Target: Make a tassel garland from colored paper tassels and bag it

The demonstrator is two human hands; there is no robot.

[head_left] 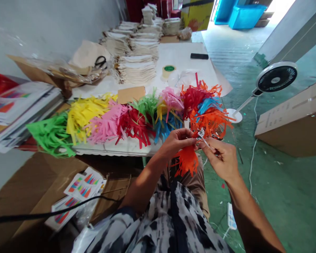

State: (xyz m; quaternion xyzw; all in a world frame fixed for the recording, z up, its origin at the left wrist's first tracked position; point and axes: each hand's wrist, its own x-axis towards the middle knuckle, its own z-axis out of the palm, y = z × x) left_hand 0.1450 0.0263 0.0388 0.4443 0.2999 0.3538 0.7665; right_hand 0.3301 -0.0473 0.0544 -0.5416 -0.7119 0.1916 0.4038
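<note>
My left hand (177, 140) pinches the top of an orange fringed paper tassel (186, 161) that hangs below it over my lap. My right hand (220, 157) is closed on a thin white stick or tie (204, 139) that meets the tassel's top between both hands. Just beyond them, on the white table (116, 147), lies a row of fringed paper tassels: green (51, 135), yellow (83, 114), pink (106, 124), red (134, 124), blue (164, 126) and orange (212, 121).
Stacks of cream folded bags (137, 66), scissors (100, 62), a green tape roll (169, 69) and a black phone (199, 56) lie farther back. Printed sheets (15, 105) are stacked at left. A cardboard box with printed cards (84, 186) stands below. A white fan (275, 78) and a carton (297, 119) stand on the green floor.
</note>
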